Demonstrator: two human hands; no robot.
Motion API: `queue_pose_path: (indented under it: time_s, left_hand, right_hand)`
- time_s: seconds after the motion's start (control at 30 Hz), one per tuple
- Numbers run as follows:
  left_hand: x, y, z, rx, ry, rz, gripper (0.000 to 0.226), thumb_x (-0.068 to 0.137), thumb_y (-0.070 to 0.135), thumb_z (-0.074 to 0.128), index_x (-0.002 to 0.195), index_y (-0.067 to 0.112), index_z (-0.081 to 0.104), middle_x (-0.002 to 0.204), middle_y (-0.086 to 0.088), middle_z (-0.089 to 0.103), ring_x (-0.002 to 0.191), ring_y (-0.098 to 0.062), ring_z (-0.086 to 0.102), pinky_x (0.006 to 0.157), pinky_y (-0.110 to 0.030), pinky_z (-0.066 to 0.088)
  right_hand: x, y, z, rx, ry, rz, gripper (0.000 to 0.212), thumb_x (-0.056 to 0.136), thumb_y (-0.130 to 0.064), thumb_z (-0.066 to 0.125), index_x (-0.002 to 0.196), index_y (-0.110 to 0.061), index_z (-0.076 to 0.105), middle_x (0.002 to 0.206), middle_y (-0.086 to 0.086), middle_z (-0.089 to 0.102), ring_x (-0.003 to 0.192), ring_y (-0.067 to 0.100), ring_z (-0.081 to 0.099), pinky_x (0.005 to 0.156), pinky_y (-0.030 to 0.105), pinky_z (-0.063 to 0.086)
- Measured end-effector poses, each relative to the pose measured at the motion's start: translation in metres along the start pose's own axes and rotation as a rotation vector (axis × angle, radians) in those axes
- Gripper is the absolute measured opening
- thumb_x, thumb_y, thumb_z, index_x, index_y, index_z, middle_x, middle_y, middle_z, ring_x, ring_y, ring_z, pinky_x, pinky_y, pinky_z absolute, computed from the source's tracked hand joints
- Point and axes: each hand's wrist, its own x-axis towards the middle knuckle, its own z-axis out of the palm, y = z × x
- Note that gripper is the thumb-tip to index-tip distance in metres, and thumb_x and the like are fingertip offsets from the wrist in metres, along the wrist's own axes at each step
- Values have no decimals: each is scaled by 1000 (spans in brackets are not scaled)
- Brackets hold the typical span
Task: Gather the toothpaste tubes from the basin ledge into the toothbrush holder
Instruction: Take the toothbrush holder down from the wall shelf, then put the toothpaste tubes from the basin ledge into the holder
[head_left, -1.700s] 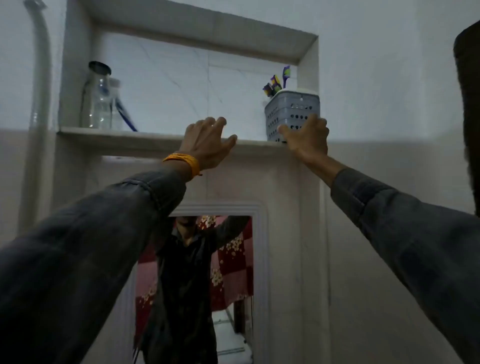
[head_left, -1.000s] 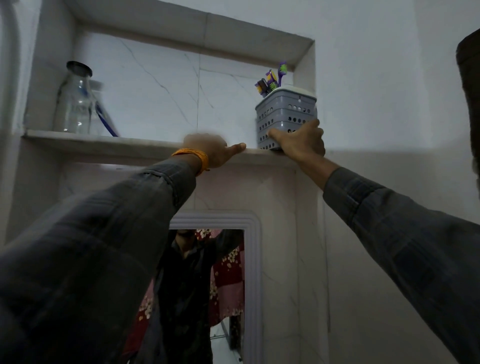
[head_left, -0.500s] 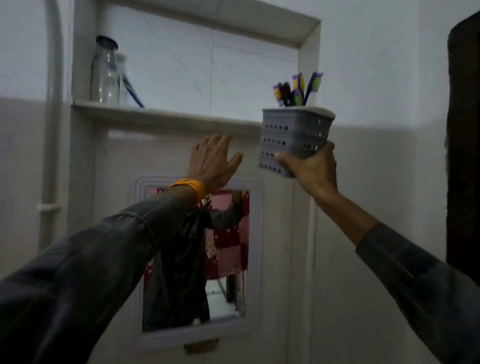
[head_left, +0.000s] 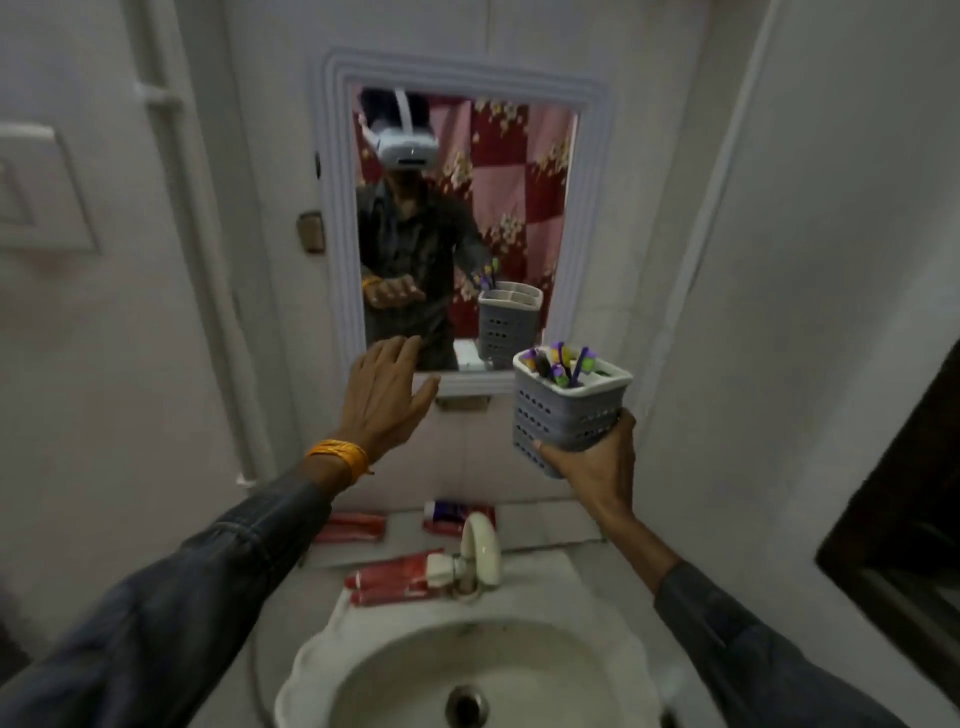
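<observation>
Toothpaste tubes lie on the basin ledge (head_left: 545, 530) around the tap (head_left: 480, 545), and none is in the toothbrush holder (head_left: 566, 410) yet, so I judge that the gathering itself is not begun. I count three tubes for certain: one red tube (head_left: 350, 527) to the left of the tap and behind it, one red tube with a dark band (head_left: 447, 517) just behind the tap, and one red tube with a white cap (head_left: 395, 577) in front and to the left, its cap end touching the base of the tap. This front tube looks thick and may be two tubes lying together; I cannot tell. The right hand (head_left: 589, 462) grips the one grey holder from below, fingers closed around its base, and holds it upright, above the tap and to the right of it. Several toothbrushes (head_left: 558, 364) stand in it; four or five heads are visible, but they overlap. The left hand (head_left: 384, 400) is empty, fingers spread, above the tap and to the left, in front of the mirror (head_left: 467, 218). The next move, I think, calls for bringing the holder down near the ledge and for the free left hand to pick up a tube and put it into a free compartment.
</observation>
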Motion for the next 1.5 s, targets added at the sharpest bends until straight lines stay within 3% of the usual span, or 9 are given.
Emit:
queue_pose_path:
  time_s: [0.17,0.23,0.4,0.6,0.73,0.93,1.07,1.27,1.5]
  left_hand:
    - [-54,-24,66,-19,-221,-187,73,88,57,30,144,10,40,144,-16,48,131,-35,46,107,-48,37]
    - [-69,-30,88,-23,-280,-235,62,95,48,42,144,10,39,145,-16,47,130,-34,46,107,-48,38]
    - [-103,-39,126,-18,-432,-323,56,95,33,54,144,8,40,142,-19,49,125,-37,50,103,-46,43]
    - [-149,-62,169,-15,-646,-399,35,91,27,61,122,11,60,122,-14,64,108,-32,60,87,-39,50]
    - [-161,-84,190,20,-705,-401,30,89,28,62,113,10,63,110,-15,66,98,-33,61,81,-40,53]
    - [-150,-107,220,98,-760,-375,34,87,25,63,117,10,60,120,-16,63,109,-38,57,87,-44,51]
    - [-143,-107,237,147,-785,-333,38,82,21,68,117,12,59,121,-15,62,111,-37,57,94,-46,47]
    - [-141,-104,246,191,-803,-208,47,81,28,71,122,13,53,121,-13,62,113,-33,58,101,-46,45]
    - [-125,-103,240,199,-793,-191,30,94,36,58,106,9,62,104,-13,67,94,-30,63,83,-39,53]
  right_hand:
    - [-28,91,22,-37,-79,122,116,53,-21,108,148,-3,45,141,15,66,127,33,67,96,35,55]
    - [-35,119,27,-43,-105,156,126,46,-36,106,150,-2,43,143,17,64,129,35,66,101,41,57]
    - [-50,168,36,17,-163,223,143,34,-61,92,152,0,40,146,13,60,126,22,61,98,30,48]
    - [-68,219,46,-16,-215,290,130,55,-9,109,157,2,30,156,17,51,136,24,54,111,45,55]
    - [-77,248,54,50,-211,291,126,50,-14,112,156,-8,42,151,8,62,135,23,65,109,56,59]
    - [-89,243,61,106,-137,311,119,57,3,106,156,-8,40,152,8,61,137,19,65,115,51,55]
    - [-92,239,65,114,-117,320,116,60,11,101,155,-4,37,149,6,60,130,-2,64,115,41,55]
    - [-94,239,67,91,-100,304,115,60,12,100,154,-1,37,151,12,60,136,22,64,113,39,56]
    - [-91,243,72,100,-75,316,115,59,10,102,154,-3,37,151,16,60,138,31,64,115,57,54]
